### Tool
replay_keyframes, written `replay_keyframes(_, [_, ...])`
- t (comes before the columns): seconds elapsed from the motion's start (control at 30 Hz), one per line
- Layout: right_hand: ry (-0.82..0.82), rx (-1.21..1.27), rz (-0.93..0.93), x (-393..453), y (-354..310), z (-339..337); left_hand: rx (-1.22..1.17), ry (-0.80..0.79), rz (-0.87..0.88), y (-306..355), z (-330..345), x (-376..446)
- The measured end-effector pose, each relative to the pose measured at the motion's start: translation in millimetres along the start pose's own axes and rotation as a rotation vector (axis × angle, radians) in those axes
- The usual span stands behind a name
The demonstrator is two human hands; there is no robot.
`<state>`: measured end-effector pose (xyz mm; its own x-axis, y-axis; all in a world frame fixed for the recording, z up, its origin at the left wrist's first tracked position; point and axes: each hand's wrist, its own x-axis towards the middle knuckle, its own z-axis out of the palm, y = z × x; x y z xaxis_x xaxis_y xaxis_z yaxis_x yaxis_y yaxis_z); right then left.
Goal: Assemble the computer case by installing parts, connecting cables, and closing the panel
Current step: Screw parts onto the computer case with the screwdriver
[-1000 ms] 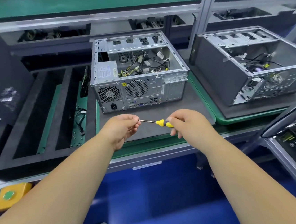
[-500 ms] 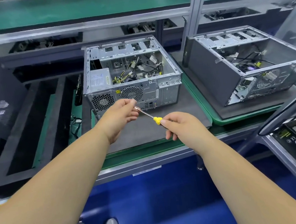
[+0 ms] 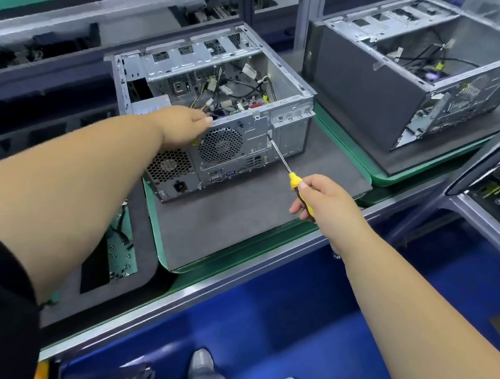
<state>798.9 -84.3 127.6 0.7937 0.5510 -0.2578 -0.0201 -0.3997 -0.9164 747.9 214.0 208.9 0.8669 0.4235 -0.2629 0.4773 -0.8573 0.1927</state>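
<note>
My left hand (image 3: 186,125) rests on the top rear edge of the open computer case (image 3: 219,106), fingers curled over the rim. My right hand (image 3: 323,197) grips the yellow-handled screwdriver (image 3: 293,179), tip touching the case's rear panel just R of the fan grille (image 3: 221,144). Case lies on a grey mat (image 3: 245,214) on the bench, w/ a second case (image 3: 414,66) to the R.

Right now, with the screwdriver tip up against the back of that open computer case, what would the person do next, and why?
Probably turn the screwdriver. Its tip meets the rear panel of the computer case, the right hand grips the handle, and the left hand rests on the case's top rear edge, seemingly bracing it.
</note>
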Motion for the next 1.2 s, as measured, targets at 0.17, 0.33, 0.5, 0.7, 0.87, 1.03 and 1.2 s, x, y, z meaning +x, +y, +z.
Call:
replay_keyframes(0.17, [0.031, 0.031, 0.02, 2, 7, 12, -0.005, 0.027, 0.109, -10, 2, 4])
replay_keyframes(0.33, [0.056, 0.054, 0.025, 1, 3, 15, -0.045, 0.085, 0.138, -14, 10, 3])
replay_keyframes(0.5, [0.064, 0.053, 0.033, -2, 0, 18, -0.056, 0.096, 0.133, -15, 11, 3])
replay_keyframes(0.7, [0.049, 0.038, 0.043, -7, 4, 22, -0.065, 0.113, 0.15, -17, 12, 3])
replay_keyframes(0.87, [0.06, 0.022, 0.059, -5, 8, 23, -0.042, 0.117, 0.16, -17, 12, 3])
replay_keyframes(1.03, [0.088, 0.016, 0.108, 3, 15, 27, -0.032, 0.12, 0.167, -17, 12, 3])
replay_keyframes(1.2, [0.097, -0.016, 0.164, 10, 21, 35, -0.028, 0.117, 0.162, -17, 12, 3])
